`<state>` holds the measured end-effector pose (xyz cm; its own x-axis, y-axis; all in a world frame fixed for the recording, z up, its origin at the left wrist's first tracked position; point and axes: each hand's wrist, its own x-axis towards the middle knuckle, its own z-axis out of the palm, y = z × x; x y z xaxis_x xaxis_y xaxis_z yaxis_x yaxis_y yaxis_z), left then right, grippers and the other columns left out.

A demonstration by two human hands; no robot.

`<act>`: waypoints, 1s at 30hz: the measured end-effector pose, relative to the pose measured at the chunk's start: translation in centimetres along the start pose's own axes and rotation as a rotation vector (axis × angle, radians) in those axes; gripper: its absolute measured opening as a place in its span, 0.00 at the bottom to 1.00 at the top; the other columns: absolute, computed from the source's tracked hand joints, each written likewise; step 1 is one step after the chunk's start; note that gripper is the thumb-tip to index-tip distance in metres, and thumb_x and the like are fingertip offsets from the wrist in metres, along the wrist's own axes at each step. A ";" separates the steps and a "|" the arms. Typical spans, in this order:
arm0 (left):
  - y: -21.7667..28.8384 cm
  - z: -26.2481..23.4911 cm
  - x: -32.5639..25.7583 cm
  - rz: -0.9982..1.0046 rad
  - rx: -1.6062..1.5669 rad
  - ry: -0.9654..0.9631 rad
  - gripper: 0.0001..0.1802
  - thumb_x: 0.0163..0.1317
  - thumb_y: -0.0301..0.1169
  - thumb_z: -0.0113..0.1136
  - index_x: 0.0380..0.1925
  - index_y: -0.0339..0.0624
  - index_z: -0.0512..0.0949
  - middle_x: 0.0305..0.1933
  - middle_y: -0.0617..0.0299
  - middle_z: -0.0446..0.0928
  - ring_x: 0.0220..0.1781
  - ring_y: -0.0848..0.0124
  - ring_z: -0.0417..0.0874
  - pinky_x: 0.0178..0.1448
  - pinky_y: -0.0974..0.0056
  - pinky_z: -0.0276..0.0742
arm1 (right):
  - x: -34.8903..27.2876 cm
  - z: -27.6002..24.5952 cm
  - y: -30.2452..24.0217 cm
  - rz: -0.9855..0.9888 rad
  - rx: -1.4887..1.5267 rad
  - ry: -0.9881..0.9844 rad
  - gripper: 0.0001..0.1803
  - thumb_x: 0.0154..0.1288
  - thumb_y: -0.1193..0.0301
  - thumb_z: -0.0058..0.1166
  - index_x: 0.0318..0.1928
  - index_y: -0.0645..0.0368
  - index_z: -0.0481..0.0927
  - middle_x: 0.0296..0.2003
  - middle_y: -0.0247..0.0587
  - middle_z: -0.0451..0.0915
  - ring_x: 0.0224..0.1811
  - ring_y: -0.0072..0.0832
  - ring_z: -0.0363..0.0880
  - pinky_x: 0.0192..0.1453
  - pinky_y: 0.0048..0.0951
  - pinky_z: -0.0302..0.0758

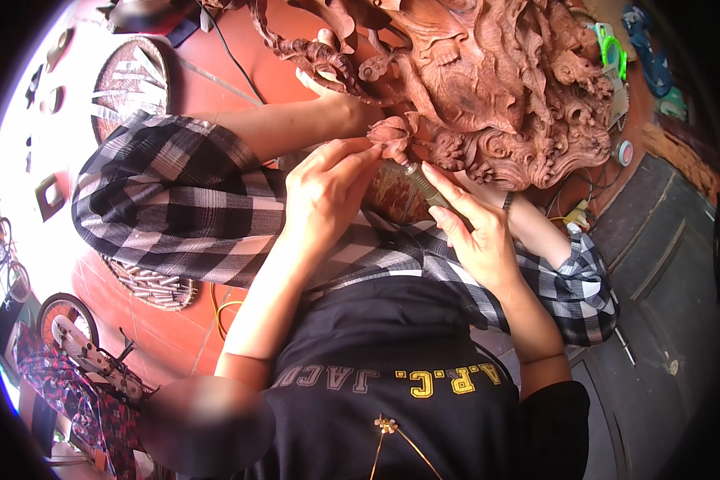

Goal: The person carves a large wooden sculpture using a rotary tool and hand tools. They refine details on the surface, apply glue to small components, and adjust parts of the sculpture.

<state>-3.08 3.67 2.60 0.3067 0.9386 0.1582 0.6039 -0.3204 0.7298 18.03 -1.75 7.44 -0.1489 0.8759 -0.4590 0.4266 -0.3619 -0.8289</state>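
A large reddish-brown wood carving (480, 88) with flowing, wavy relief fills the top middle. At its lower left edge is a carved wooden flower bud (394, 134). My left hand (324, 188) rests its fingertips against the bud's left side, thumb and fingers pressed together. My right hand (476, 232) grips a slim rotary carving handpiece (430, 190) with a spring-like neck. The handpiece's tip points up at the base of the bud; whether it touches the wood I cannot tell. My bare legs, in plaid shorts, lie on either side of the carving.
Below the bud is a worn wooden block (396, 196). To the left are a round woven tray (164, 76) with pale strips and a basket (152, 290) of small cylinders. A bicycle (68, 316) stands lower left. A green ring-shaped object (614, 58) and a dark panel (656, 240) are right.
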 end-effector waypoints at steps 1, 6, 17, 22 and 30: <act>-0.1 0.0 -0.1 -0.007 -0.010 -0.009 0.10 0.53 0.23 0.69 0.37 0.41 0.86 0.38 0.61 0.84 0.38 0.65 0.86 0.43 0.65 0.82 | 0.0 0.1 0.0 -0.018 -0.006 -0.001 0.27 0.67 0.77 0.57 0.66 0.51 0.74 0.37 0.53 0.81 0.29 0.32 0.75 0.42 0.28 0.76; -0.2 0.1 -0.2 -0.042 -0.047 -0.030 0.11 0.51 0.23 0.69 0.37 0.40 0.85 0.39 0.60 0.83 0.40 0.61 0.85 0.45 0.62 0.82 | 0.3 0.5 0.4 -0.051 0.000 0.035 0.26 0.67 0.77 0.57 0.65 0.51 0.75 0.36 0.53 0.81 0.30 0.31 0.76 0.43 0.28 0.77; -0.2 0.0 -0.1 -0.037 -0.016 -0.030 0.10 0.54 0.25 0.70 0.38 0.44 0.86 0.37 0.63 0.84 0.38 0.68 0.87 0.41 0.66 0.81 | 0.4 0.4 0.3 0.058 -0.005 0.017 0.24 0.68 0.74 0.57 0.65 0.50 0.75 0.40 0.53 0.83 0.34 0.29 0.81 0.45 0.28 0.77; -0.3 0.0 -0.1 -0.037 -0.028 -0.034 0.10 0.54 0.25 0.70 0.38 0.44 0.87 0.38 0.63 0.85 0.39 0.68 0.87 0.41 0.66 0.82 | 0.5 0.6 0.7 -0.021 0.019 0.053 0.25 0.68 0.75 0.57 0.65 0.50 0.75 0.41 0.53 0.83 0.33 0.28 0.81 0.45 0.28 0.77; -0.3 0.0 0.0 -0.024 -0.023 -0.032 0.10 0.54 0.24 0.70 0.37 0.43 0.87 0.38 0.62 0.85 0.38 0.68 0.87 0.42 0.66 0.82 | 0.6 0.4 0.6 0.001 0.028 0.026 0.24 0.69 0.75 0.56 0.65 0.51 0.75 0.45 0.55 0.83 0.43 0.34 0.86 0.48 0.29 0.77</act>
<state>-3.27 3.74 2.38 0.3160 0.9412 0.1191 0.5943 -0.2943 0.7484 17.82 -1.60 6.53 -0.1250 0.8836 -0.4513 0.4011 -0.3710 -0.8376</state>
